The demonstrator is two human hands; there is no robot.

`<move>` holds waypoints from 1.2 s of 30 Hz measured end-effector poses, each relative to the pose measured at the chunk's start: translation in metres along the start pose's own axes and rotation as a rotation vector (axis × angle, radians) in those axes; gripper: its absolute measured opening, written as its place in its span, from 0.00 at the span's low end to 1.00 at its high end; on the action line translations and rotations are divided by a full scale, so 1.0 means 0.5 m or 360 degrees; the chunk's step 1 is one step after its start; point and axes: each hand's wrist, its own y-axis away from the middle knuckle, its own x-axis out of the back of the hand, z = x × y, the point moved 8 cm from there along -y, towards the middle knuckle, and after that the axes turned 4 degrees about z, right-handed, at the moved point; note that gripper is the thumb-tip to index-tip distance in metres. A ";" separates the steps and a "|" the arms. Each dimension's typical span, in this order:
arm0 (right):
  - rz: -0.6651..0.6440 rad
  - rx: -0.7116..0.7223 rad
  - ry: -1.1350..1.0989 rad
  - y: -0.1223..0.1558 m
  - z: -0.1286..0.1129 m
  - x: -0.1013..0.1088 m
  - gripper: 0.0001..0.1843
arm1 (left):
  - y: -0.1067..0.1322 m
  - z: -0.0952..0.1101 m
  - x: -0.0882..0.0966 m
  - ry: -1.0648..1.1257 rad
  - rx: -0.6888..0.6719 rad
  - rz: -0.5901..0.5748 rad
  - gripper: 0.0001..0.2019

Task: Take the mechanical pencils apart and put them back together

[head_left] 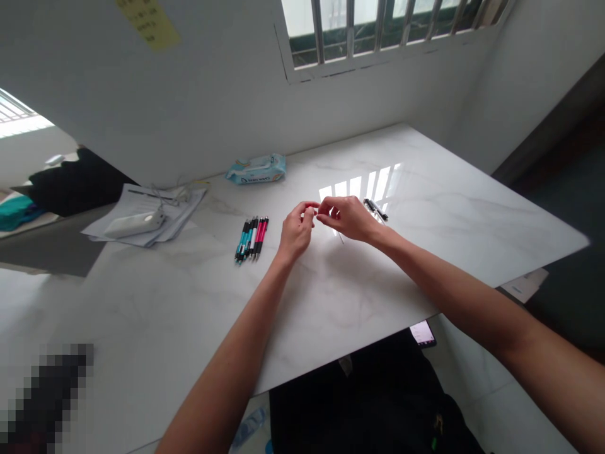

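Note:
My left hand [296, 232] and my right hand [348, 217] meet at the fingertips above the middle of the table. Both have curled, pinching fingers, and whatever lies between them is too small or hidden to make out. To the left of my left hand, several click pens [251, 239] lie side by side, with teal, white and pink barrels and black grips. Beyond my right hand are black and clear pen pieces [377, 209], partly covered by that hand. A thin dark sliver [341, 238] shows just under my right palm.
The white marble-patterned table [477, 208] runs back to the wall. A blue pack of wipes [258, 169] sits at its back edge. Papers [127, 205] with a white device [135, 223] and cable lie at left. Below the front edge, a phone [423, 333] and a plastic bottle [249, 426] are visible.

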 end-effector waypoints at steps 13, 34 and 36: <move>0.0042 0.0195 -0.0390 0.017 -0.026 -0.021 0.09 | 0.040 0.032 0.056 0.0720 -0.0121 0.0434 0.14; 0.0301 -0.0256 -0.1135 -0.023 0.040 0.022 0.16 | 0.073 -0.056 -0.032 0.1415 0.1017 0.0150 0.08; 0.0325 -0.0275 -0.1104 -0.023 0.043 0.026 0.14 | 0.073 -0.058 -0.030 0.1423 0.1047 0.0191 0.07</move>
